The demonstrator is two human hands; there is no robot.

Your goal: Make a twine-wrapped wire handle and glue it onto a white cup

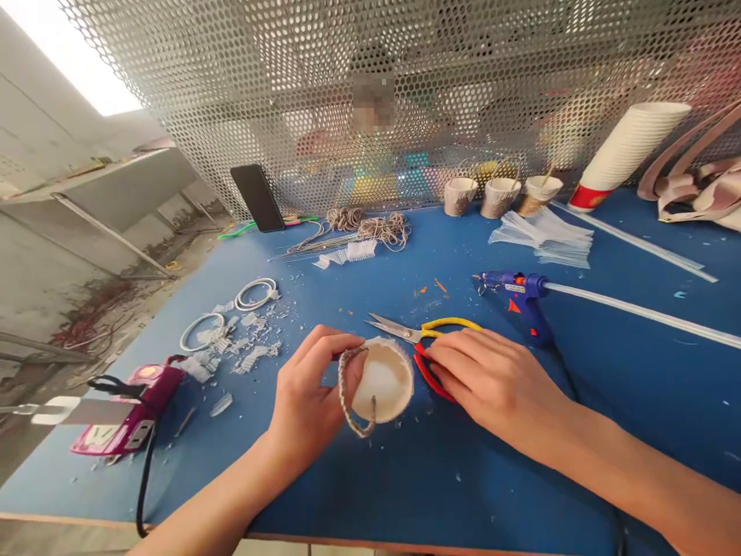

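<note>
My left hand [316, 378] is closed on the left side of a paper cup [399, 386], thumb inside and fingers at the rim. The cup's open mouth faces up toward me, and a braided cord handle [343, 390] arches over its left side. To the right of the cup, my right hand [492, 371] has its fingers on the handles of a pair of scissors [412, 333], one loop yellow and the other red. The blades point left, slightly apart, just behind the cup. The fingertips of my right hand are partly hidden by the handles.
A blue glue gun [524, 289] with a long glue stick lies at the right. Small cups [501, 197], stacked paper cups [628, 154] and twine [382, 228] stand along the perforated screen [289, 100]. White rings [255, 293], plastic scraps and a magenta power strip [130, 409] lie left.
</note>
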